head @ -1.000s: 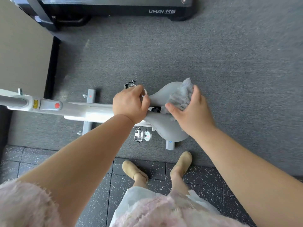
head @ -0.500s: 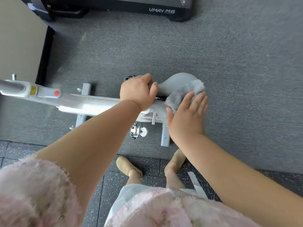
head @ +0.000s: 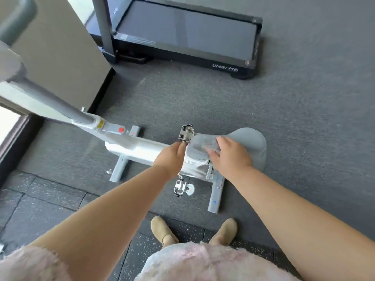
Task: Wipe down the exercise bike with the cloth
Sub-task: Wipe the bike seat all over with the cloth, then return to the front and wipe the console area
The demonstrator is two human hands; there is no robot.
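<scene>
Grey carpet floor runs out to a flat black treadmill at the far side. My right hand lies flat, fingers spread, pressing the fluffy grey cloth onto the nose of the white exercise bike's grey padded saddle. My left hand rests on the frame just to its left, and I cannot tell its grip.

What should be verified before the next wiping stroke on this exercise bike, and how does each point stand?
1. Cloth under the right hand, on the saddle: ok.
2. Left hand steadying the frame: cannot tell; it lies at the frame, contact hidden.
3. Left fingers clear of the upper pedal: cannot tell; the fingertips sit right beside it.
4. Broad rear of the saddle uncovered for wiping: ok.
5. Shoes apart from the stabiliser bar: ok.
</scene>
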